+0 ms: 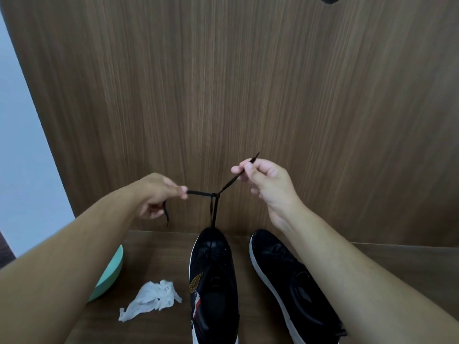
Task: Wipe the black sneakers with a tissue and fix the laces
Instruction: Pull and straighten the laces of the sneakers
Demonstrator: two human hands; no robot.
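Two black sneakers with white soles stand side by side on the wooden surface, toes pointing away from me. The left sneaker (213, 281) has its black lace (214, 207) pulled up taut, crossed in a knot above the toe. My left hand (156, 194) pinches one lace end, its tip hanging below the fingers. My right hand (265, 180) pinches the other end, its tip sticking out up and right. My right forearm partly covers the right sneaker (288, 276). A crumpled white tissue (154, 299) lies left of the left sneaker.
A mint-green round object (111, 271) sits at the left, partly behind my left forearm. A wooden panel (223, 95) rises right behind the sneakers. A pale wall shows at the far left.
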